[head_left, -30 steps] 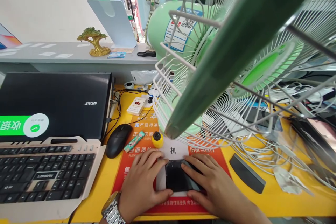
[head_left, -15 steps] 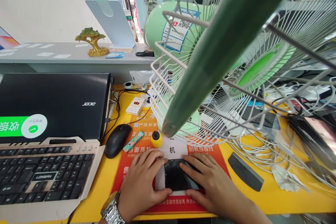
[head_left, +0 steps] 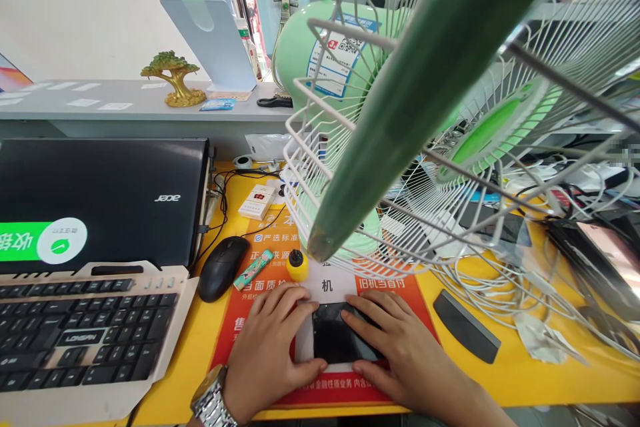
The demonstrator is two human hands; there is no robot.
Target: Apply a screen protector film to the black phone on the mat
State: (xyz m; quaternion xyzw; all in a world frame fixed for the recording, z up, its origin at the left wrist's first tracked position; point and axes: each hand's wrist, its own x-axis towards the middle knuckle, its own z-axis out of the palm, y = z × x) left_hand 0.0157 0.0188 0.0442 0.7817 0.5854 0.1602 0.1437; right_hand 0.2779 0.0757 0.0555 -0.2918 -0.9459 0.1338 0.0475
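A black smartphone [head_left: 340, 335] lies flat, screen up, on the red and white printed mat [head_left: 240, 353]. My left hand [head_left: 273, 347] holds its left end, thumb at the lower edge and index finger at the upper one. My right hand [head_left: 400, 347] grips the other end, with a fingertip resting on the screen and the thumb near the lower edge. That palm hides the phone's right end. Just beyond my left fingers stands a small yellow bottle with a black top [head_left: 297, 265]. A green patterned packet [head_left: 253, 269] lies beside it.
A green desk fan [head_left: 395, 113] with a wire cage hangs over the mat. At left are a keyboard [head_left: 85, 340], an Acer screen [head_left: 100, 193] and a black mouse [head_left: 223, 268]. White cables [head_left: 475, 287] and a dark curved bar [head_left: 467, 327] lie at right.
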